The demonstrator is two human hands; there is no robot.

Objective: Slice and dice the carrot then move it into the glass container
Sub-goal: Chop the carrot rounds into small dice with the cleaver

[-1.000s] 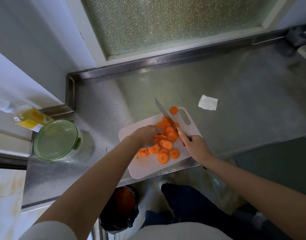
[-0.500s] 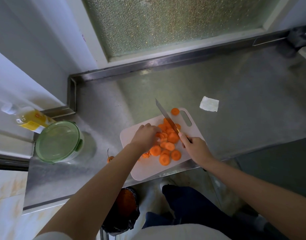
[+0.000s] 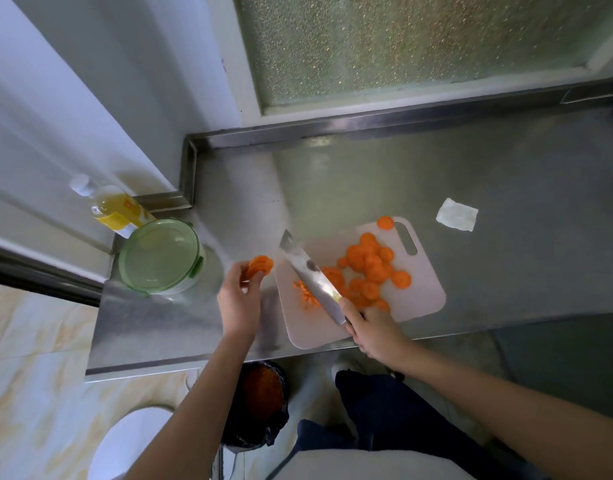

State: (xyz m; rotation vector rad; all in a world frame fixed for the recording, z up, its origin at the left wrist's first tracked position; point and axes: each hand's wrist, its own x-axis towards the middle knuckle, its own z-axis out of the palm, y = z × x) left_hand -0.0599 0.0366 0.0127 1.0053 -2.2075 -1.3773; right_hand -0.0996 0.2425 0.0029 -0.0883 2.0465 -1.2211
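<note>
Head view: the lidded container [image 3: 161, 256] is set at 9 o'clock of the board [image 3: 426, 292]. A stack of slices [image 3: 260, 266] is pinched by the left hand [image 3: 241, 299] between them; the knife [image 3: 310, 278] is gripped by the right hand [image 3: 374, 329], carrot [image 3: 370, 268] heaped at its 3 o'clock. Slices may be spilled if the pinch is loosened.

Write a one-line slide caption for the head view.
Left hand holds a stack of carrot slices beside the cutting board; right hand grips the knife over it; glass container lidded nearby.

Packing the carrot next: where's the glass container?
Head view, left side: glass container sits lidded on the counter, between the yellow bottle and the left hand.
</note>
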